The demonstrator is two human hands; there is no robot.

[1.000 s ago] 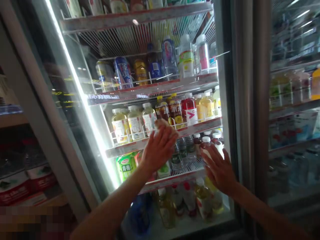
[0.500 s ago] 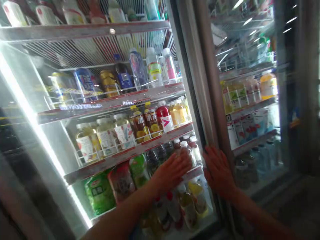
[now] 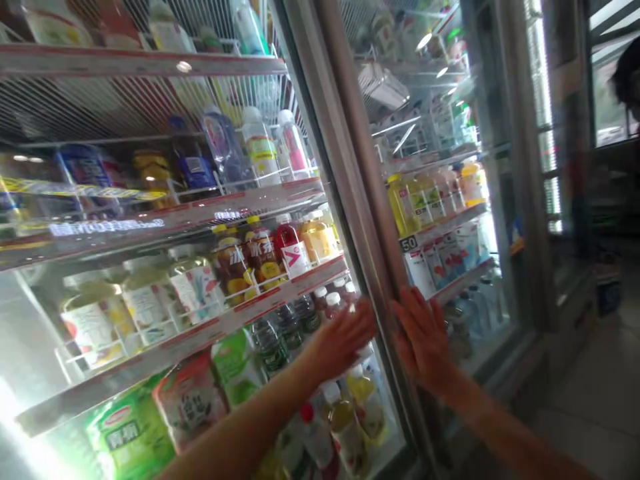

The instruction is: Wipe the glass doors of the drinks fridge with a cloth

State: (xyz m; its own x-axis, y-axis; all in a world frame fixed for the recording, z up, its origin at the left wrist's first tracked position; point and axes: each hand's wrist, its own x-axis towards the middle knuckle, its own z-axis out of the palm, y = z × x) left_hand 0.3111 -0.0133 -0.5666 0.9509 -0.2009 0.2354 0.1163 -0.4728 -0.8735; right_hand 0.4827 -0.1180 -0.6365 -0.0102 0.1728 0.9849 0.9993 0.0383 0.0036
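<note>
A glass-fronted drinks fridge with two doors fills the view, its upright metal door frames [image 3: 345, 133] meeting right of the middle. My left hand [image 3: 345, 337] is stretched out over the left glass, fingertips at that door's frame. My right hand [image 3: 424, 340] lies against the right door's frame, fingers extended and pointing up. Neither hand shows anything in it. Behind the left hand stand white-capped bottles [image 3: 334, 303] and dark bottles [image 3: 270, 347], partly covered by the hand and forearm. Whether the left palm presses on the glass I cannot tell.
Shelves hold red bottles [image 3: 291, 247], iced tea bottles [image 3: 233, 260], pale juice bottles [image 3: 93, 320] and green packets [image 3: 130, 433]. Yellow bottles [image 3: 403, 203] stand behind the right glass. Tiled floor [image 3: 585, 393] lies at lower right; part of a person's dark head [image 3: 629, 73] shows at upper right.
The view has turned right, so the fridge sits further left and more of the room shows. Both hands stay by the door frames, fingers still stretched out.
</note>
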